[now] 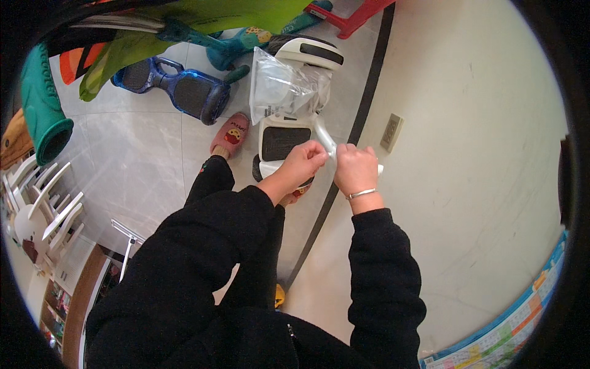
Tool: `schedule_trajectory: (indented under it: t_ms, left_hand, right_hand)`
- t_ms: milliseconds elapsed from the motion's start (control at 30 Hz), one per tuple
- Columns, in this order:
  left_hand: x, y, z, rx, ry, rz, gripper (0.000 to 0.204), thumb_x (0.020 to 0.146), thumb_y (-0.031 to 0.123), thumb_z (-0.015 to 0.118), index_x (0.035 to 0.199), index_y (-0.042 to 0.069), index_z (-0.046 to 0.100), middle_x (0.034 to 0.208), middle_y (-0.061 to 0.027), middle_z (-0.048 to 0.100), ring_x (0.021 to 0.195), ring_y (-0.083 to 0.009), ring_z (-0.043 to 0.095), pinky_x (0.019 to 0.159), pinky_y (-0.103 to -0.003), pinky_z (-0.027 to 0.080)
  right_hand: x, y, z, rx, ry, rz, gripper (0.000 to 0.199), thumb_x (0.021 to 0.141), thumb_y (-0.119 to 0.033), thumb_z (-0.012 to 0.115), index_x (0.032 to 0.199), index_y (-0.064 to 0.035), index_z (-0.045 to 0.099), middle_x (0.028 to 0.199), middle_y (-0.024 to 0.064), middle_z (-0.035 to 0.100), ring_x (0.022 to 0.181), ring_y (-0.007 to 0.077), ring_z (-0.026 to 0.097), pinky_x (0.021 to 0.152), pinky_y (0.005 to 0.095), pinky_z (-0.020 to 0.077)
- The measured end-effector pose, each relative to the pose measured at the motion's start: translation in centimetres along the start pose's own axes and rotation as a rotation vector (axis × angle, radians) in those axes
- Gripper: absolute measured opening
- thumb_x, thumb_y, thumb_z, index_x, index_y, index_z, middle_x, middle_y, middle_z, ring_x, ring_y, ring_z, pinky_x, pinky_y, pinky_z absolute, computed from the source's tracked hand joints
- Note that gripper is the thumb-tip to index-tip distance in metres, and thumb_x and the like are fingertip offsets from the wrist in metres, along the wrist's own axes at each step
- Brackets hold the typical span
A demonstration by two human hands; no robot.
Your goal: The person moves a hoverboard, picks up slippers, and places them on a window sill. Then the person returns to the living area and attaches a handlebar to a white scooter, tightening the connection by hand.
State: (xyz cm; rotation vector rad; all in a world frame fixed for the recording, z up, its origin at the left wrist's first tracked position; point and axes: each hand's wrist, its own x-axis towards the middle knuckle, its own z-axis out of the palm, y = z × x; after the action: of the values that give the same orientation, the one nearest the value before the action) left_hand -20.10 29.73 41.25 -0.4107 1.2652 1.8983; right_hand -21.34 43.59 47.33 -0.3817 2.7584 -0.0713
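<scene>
A white self-balancing scooter (268,122) with dark foot pads stands on the floor in front of me. From it a white curved bar (324,135) rises toward my hands. My right hand (356,169) is closed in a fist around the bar's upper part, and a white end pokes out past the wrist. Just left of the bar, my left hand (304,161) is closed in a pinch; whatever its fingertips hold is hidden. A clear plastic bag (276,86) with pale contents lies over the scooter beyond my hands.
A blue hoverboard (175,86) lies on the tiled floor to the left. Green hanging items (52,117) and white chairs (46,209) are at the far left. The pale wall (473,154) with a socket plate (391,132) runs along my right. My pink slipper (231,134) is beside the scooter.
</scene>
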Motion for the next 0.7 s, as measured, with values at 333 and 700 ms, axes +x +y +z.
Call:
schedule_trajectory:
  t_ms: [333,700]
  left_hand:
    - [-0.6,1.7,-0.3,-0.029,0.092,-0.384,0.037,0.089,0.04,0.051,0.075,0.006,0.055,0.057,0.0016,0.046,0.046,-0.0061,0.037,0.041,-0.02,0.028]
    - [0.3,2.1,-0.6,0.122,0.115,-0.244,0.043,0.087,0.043,0.051,0.078,0.001,0.054,0.063,-0.0027,0.051,0.048,-0.0086,0.042,0.041,-0.023,0.032]
  right_hand:
    - [0.0,-0.2,0.0,0.005,0.004,0.002,0.008,0.064,-0.004,0.058,0.07,-0.0081,0.054,0.066,0.0084,0.058,0.06,0.0257,0.06,0.062,0.0365,0.0405]
    - [0.1,-0.6,-0.3,-0.01,-0.021,0.011,0.009,0.063,-0.005,0.058,0.07,-0.0083,0.055,0.067,0.0088,0.059,0.06,0.0255,0.061,0.063,0.0356,0.041]
